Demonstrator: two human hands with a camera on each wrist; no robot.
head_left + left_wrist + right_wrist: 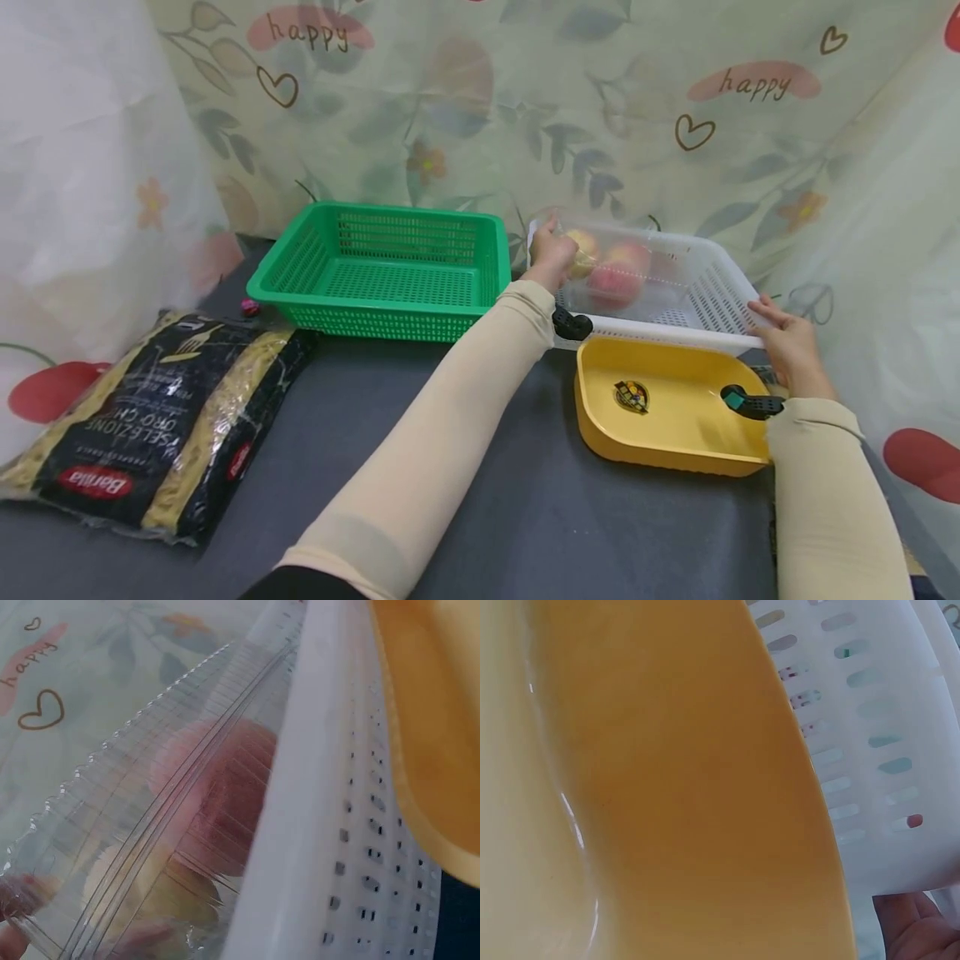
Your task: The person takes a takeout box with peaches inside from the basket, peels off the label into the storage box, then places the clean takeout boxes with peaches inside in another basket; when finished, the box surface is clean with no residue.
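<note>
My left hand (553, 252) pinches the left end of a clear plastic container (124, 769). Through its ribbed plastic show pink-red and yellowish round fruits (618, 273), which look like apples or peaches. The container lies within a white perforated basket (667, 332) at the back right. At that basket's right end, my right hand (793, 348) grips the rim, thumb and fingers on either side. Only part of the right hand shows in the right wrist view, under the white wall. In the left wrist view, fingertips show at the lower left corner.
A yellow bin (678, 425) with a round sticker stands right in front of the white basket. To the left sits a green perforated basket (405, 321). A black and gold Barilla pasta bag (157, 425) lies at the far left. A printed curtain (465, 100) hangs behind.
</note>
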